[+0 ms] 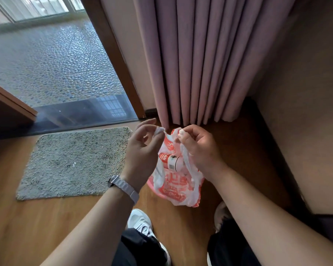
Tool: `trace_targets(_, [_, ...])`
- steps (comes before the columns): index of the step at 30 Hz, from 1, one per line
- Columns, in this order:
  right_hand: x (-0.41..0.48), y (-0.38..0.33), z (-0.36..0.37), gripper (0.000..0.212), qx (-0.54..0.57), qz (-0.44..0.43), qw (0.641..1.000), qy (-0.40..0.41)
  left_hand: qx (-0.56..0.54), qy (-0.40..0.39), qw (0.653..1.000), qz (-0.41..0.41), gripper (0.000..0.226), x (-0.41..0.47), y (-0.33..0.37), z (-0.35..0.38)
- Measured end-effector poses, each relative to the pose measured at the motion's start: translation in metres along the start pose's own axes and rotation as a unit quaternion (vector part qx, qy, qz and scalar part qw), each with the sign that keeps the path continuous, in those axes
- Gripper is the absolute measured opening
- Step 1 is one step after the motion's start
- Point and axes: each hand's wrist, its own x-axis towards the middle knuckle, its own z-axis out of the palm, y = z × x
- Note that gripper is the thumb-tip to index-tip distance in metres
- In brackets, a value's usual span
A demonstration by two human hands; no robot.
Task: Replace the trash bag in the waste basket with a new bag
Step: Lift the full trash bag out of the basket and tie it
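A red-and-white plastic trash bag (176,186) hangs between my hands above the wooden floor. Its mouth is open, and a red-and-white can or bottle (169,160) shows inside with other white rubbish. My left hand (142,148) pinches one white handle of the bag at its top left. My right hand (198,146) grips the other handle at the top right. A watch sits on my left wrist. No waste basket is in view.
A grey shaggy mat (73,162) lies on the floor to the left. Pink curtains (200,60) hang just behind the bag. A brown wall (306,112) runs along the right. A glass door with a wooden frame (112,54) opens onto pebble paving. My shoes (140,221) are below the bag.
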Motion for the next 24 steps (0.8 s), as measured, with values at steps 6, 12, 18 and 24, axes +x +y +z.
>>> trace_targets(6, [0.019,0.023,0.005,0.005,-0.047,-0.035,0.998,-0.016,-0.126,-0.037,0.991,0.003,0.009,0.013,-0.008,0.027])
trace_targets(12, [0.037,0.037,0.011,0.016,-0.069,-0.044,0.996,-0.038,-0.115,-0.033,0.993,-0.009,0.011,0.03,-0.025,0.032])
trace_targets(18, [0.053,0.028,0.013,0.022,-0.005,-0.033,0.998,-0.053,-0.186,-0.073,0.979,-0.051,0.019,0.042,-0.025,0.029])
trace_targets(24, [0.051,0.019,0.011,0.026,0.022,-0.054,0.992,-0.112,-0.154,-0.1,0.983,0.001,0.017,0.047,-0.027,0.03])
